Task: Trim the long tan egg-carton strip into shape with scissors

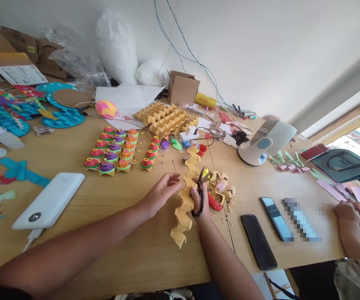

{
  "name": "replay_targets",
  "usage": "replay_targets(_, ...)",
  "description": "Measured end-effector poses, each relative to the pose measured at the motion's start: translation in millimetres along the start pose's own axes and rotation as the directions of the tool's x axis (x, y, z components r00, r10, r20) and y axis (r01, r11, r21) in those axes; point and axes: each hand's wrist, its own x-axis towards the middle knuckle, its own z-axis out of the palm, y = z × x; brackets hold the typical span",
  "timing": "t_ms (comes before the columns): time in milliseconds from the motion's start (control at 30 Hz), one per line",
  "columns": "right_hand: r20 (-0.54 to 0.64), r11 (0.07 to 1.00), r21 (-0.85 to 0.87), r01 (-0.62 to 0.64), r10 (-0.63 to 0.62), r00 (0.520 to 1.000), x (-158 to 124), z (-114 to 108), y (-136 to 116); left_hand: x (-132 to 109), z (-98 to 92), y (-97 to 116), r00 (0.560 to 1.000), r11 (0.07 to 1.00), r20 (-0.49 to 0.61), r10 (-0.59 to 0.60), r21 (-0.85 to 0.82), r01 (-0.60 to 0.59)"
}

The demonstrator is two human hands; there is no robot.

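My right hand (pixel 201 204) is closed round black-handled scissors (pixel 202 179), their blades pointing up and away from me. A wavy strip of yellow egg carton (pixel 184 208) hangs upright beside that hand, and my right thumb lies against its edge. To the left of the strip, my left hand (pixel 159 195) reaches in with fingers stretched out, its fingertips close to the carton; whether they touch it I cannot tell. Just beyond the right hand lies a pile of carton scraps and shavings (pixel 223 187) with a red piece (pixel 214 202) among them.
Painted egg-carton cups (pixel 111 151) stand in rows at left centre, with uncut cartons (pixel 167 118) behind. A white power bank (pixel 50 201) lies on the left. Phones (pixel 259 241) and a small white fan (pixel 265 141) are on the right, near another person's hands (pixel 354 214).
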Motion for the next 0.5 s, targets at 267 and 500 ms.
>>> replay_targets(267, 0.116, 0.998, -0.038, 0.051, -0.047, 0.992, -13, 20, -18, -32, -7.1, -10, 0.965, 0.987, 0.263, 0.018, -0.156, 0.024)
replay_targets(500, 0.138, 1.0, 0.015, 0.021, -0.022, 0.99, -6, 13, -5, -15, -19.5, -26, 0.966, 0.98, 0.254, 0.043, -0.201, 0.009)
